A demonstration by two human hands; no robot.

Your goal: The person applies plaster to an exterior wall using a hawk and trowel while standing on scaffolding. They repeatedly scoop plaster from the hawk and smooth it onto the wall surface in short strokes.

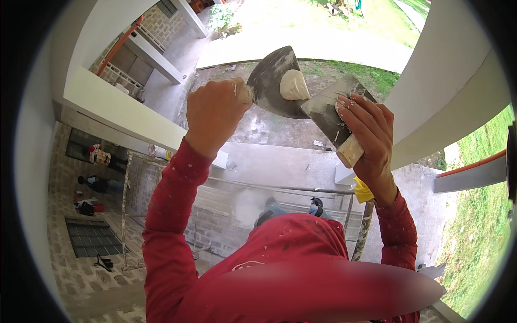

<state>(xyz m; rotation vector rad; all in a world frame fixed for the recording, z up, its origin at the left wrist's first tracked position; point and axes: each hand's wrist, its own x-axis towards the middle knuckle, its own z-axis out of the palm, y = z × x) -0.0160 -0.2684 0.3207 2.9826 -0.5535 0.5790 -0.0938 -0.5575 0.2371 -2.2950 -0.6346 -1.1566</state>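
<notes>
Paste dome (294, 85) on curved metal scraper (268, 81).

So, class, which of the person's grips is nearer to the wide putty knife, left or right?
Left. The left grip is closed at the narrow end of the wide putty knife; the right grip is beyond the blade's right side, holding the rectangular trowel.

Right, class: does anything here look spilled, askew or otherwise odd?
Only mess stands out: pale specks on the red shirt, odd against the plain cloth, and whitish smears on the right hand, probably stray paste. The white lump on the broad blade in the left hand shows no visible drip.
</notes>
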